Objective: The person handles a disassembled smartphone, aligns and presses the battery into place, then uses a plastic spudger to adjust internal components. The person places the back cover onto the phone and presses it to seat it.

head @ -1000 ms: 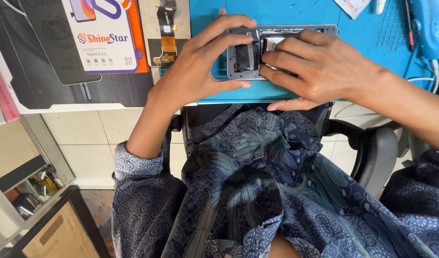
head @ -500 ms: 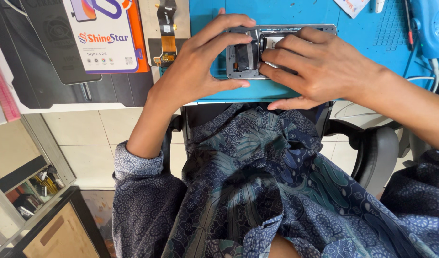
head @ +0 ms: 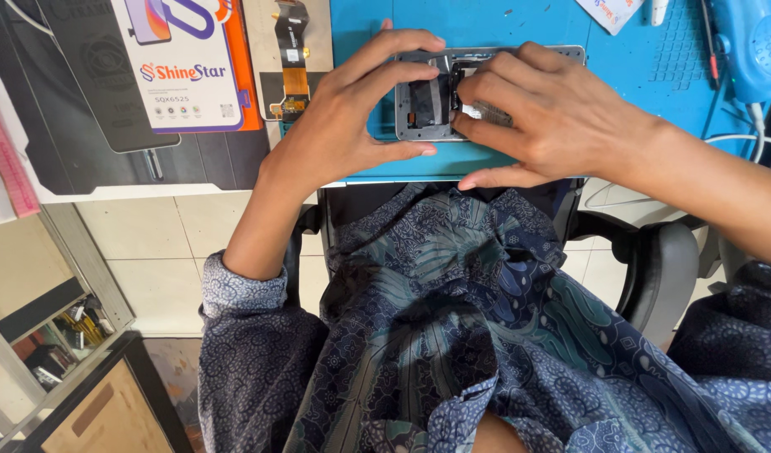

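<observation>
An opened phone [head: 419, 109] with a grey frame lies on the blue work mat [head: 528, 25] at the desk's near edge. My left hand [head: 343, 126] clasps its left end, thumb under the near rim and fingers arched over the far rim. My right hand [head: 545, 117] covers the phone's right half, with fingertips pressing on a dark part inside the frame near the middle. Most of the phone's right side is hidden under that hand.
A white and orange box [head: 188, 63] lies on the desk at left, beside a dark flat panel [head: 75, 75] and a flex cable part [head: 291, 59]. A blue tool [head: 754, 42] with cables sits at far right. An office chair armrest [head: 670, 268] is below.
Both hands stay on the phone. The right fingertips have shifted slightly over the inner part; otherwise nothing has visibly moved.
</observation>
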